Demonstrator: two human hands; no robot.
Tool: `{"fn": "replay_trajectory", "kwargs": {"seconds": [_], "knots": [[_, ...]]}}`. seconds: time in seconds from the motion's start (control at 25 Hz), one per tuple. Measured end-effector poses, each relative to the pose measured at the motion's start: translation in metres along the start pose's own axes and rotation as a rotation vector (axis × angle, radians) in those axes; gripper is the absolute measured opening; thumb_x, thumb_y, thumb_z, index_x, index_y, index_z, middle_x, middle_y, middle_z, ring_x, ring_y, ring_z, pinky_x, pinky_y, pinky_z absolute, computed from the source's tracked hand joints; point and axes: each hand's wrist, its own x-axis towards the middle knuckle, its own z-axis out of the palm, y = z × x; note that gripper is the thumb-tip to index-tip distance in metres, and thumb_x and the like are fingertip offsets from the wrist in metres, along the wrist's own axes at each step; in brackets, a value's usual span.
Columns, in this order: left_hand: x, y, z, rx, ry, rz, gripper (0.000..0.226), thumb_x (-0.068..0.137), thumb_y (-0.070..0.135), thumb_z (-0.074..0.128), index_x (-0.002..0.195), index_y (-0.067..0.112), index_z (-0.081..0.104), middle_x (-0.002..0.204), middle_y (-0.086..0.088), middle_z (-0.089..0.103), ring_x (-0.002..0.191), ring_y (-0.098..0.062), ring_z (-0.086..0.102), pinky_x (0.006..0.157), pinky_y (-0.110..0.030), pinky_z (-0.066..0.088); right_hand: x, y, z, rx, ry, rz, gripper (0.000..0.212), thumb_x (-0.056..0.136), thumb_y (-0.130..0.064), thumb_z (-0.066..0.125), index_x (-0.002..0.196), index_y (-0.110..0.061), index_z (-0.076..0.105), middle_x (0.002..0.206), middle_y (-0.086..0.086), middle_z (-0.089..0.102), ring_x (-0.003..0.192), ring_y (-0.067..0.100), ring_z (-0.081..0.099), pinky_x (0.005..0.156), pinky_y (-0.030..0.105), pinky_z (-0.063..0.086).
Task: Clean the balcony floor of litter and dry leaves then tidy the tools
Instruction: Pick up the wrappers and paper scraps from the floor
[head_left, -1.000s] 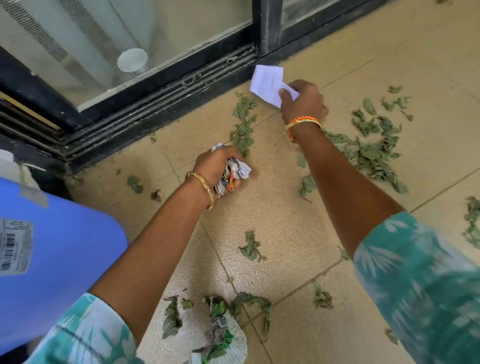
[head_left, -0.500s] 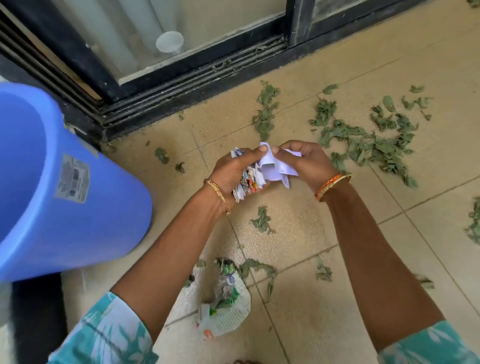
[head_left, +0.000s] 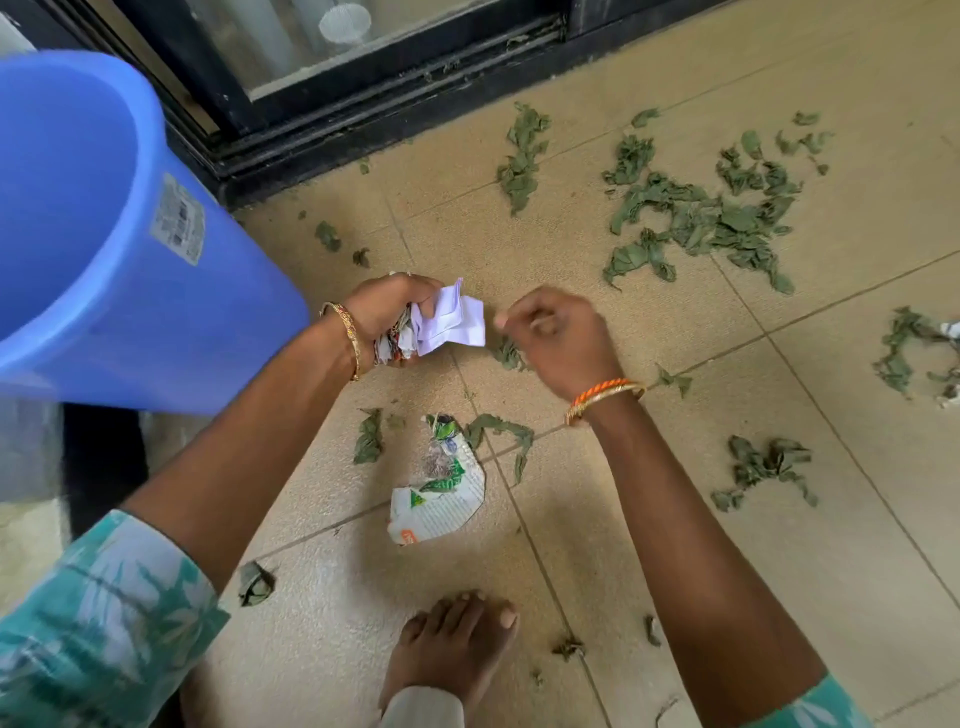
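Our right hand (head_left: 558, 340) has let go of the white paper (head_left: 454, 319), fingers loosely curled, left hand (head_left: 387, 312) clamped on the paper wad, blue bucket (head_left: 130, 270) beside it, wrapper (head_left: 439, 499) and dry leaves (head_left: 701, 213) strewn on the floor (head_left: 649, 519).

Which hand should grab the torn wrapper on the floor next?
Right. The right hand is empty and hangs just above the wrapper; the left hand is full of paper scraps.

Teal floral-print sleeves (head_left: 104, 597), a gold bangle (head_left: 349, 332) on the left wrist, orange and gold bangles (head_left: 602, 392) on the right.
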Motion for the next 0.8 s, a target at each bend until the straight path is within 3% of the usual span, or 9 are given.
{"fn": "replay_trajectory", "kwargs": {"seconds": [0.08, 0.16, 0.2, 0.24, 0.32, 0.4, 0.68, 0.76, 0.8], "knots": [[-0.006, -0.006, -0.010, 0.056, -0.059, -0.014, 0.040, 0.046, 0.030, 0.070, 0.081, 0.012, 0.059, 0.074, -0.011, 0.051, 0.050, -0.021, 0.048, 0.051, -0.019, 0.040, -0.028, -0.003, 0.008, -0.259, -0.371, -0.065, 0.012, 0.082, -0.016, 0.070, 0.092, -0.013, 0.068, 0.092, 0.001, 0.064, 0.073, 0.001, 0.055, 0.066, 0.013, 0.048], [-0.005, -0.030, 0.007, 0.285, -0.050, -0.116, 0.050, 0.061, 0.057, 0.066, 0.084, 0.014, 0.058, 0.081, -0.012, 0.054, 0.054, -0.020, 0.057, 0.053, -0.021, 0.046, -0.046, -0.001, 0.026, -0.565, -0.617, -0.141, 0.036, 0.076, -0.027, 0.075, 0.110, -0.021, 0.064, 0.107, 0.004, 0.056, 0.089, 0.011, 0.053, 0.081, 0.027, 0.049], [-0.029, -0.058, 0.006, 0.151, -0.048, -0.217, 0.067, 0.067, 0.076, 0.049, 0.095, 0.016, 0.058, 0.091, -0.013, 0.059, 0.065, -0.020, 0.064, 0.059, -0.027, 0.050, -0.056, 0.000, 0.035, -0.666, -0.678, -0.169, 0.049, 0.074, -0.033, 0.076, 0.119, -0.026, 0.059, 0.113, 0.005, 0.050, 0.097, 0.016, 0.050, 0.085, 0.031, 0.048], [-0.061, -0.108, 0.026, 0.219, 0.010, -0.114, 0.074, 0.079, 0.080, 0.022, 0.104, 0.020, 0.054, 0.098, -0.009, 0.065, 0.076, -0.020, 0.068, 0.063, -0.034, 0.052, -0.064, 0.003, 0.042, -0.723, -0.714, -0.191, 0.059, 0.071, -0.038, 0.077, 0.125, -0.030, 0.054, 0.117, 0.005, 0.045, 0.103, 0.019, 0.047, 0.088, 0.034, 0.047], [-0.103, -0.210, 0.058, 0.468, 0.041, 0.127, 0.026, 0.092, 0.042, 0.027, 0.100, 0.026, 0.046, 0.085, 0.005, 0.072, 0.067, -0.016, 0.069, 0.048, -0.033, 0.050, -0.080, 0.014, 0.052, -0.797, -0.734, -0.235, 0.066, 0.071, -0.039, 0.076, 0.130, -0.032, 0.049, 0.121, 0.005, 0.039, 0.109, 0.022, 0.042, 0.088, 0.034, 0.045], [-0.119, -0.257, 0.067, 0.631, 0.060, 0.283, 0.020, 0.078, 0.032, 0.037, 0.095, 0.027, 0.044, 0.075, 0.011, 0.069, 0.058, -0.014, 0.066, 0.040, -0.028, 0.045, -0.092, 0.024, 0.056, -0.799, -0.687, -0.291, 0.052, 0.077, -0.031, 0.071, 0.126, -0.028, 0.054, 0.119, 0.006, 0.038, 0.109, 0.022, 0.042, 0.087, 0.032, 0.044], [-0.116, -0.239, 0.062, 0.727, -0.048, 0.273, 0.028, 0.074, 0.034, 0.036, 0.099, 0.028, 0.044, 0.071, 0.012, 0.066, 0.056, -0.014, 0.063, 0.041, -0.029, 0.046, -0.097, 0.026, 0.032, -0.184, -0.194, -0.154, 0.018, 0.086, -0.008, 0.062, 0.103, -0.012, 0.069, 0.096, -0.003, 0.055, 0.084, 0.009, 0.054, 0.073, 0.024, 0.052], [-0.112, -0.219, 0.050, 0.590, -0.085, 0.214, 0.030, 0.080, 0.030, 0.036, 0.107, 0.021, 0.046, 0.082, 0.006, 0.069, 0.069, -0.021, 0.067, 0.052, -0.037, 0.051, -0.094, 0.020, 0.009, 0.032, 0.024, -0.065, 0.017, 0.089, -0.007, 0.060, 0.101, -0.016, 0.067, 0.089, -0.012, 0.060, 0.078, 0.000, 0.058, 0.068, 0.018, 0.053], [-0.102, -0.189, 0.039, 0.432, -0.154, 0.096, 0.035, 0.088, 0.027, 0.034, 0.117, 0.012, 0.046, 0.099, -0.001, 0.069, 0.089, -0.026, 0.067, 0.069, -0.045, 0.051, -0.092, 0.018, -0.003, 0.132, 0.098, -0.022, 0.017, 0.090, -0.006, 0.059, 0.098, -0.019, 0.066, 0.085, -0.016, 0.063, 0.074, -0.003, 0.060, 0.064, 0.017, 0.052]]}}
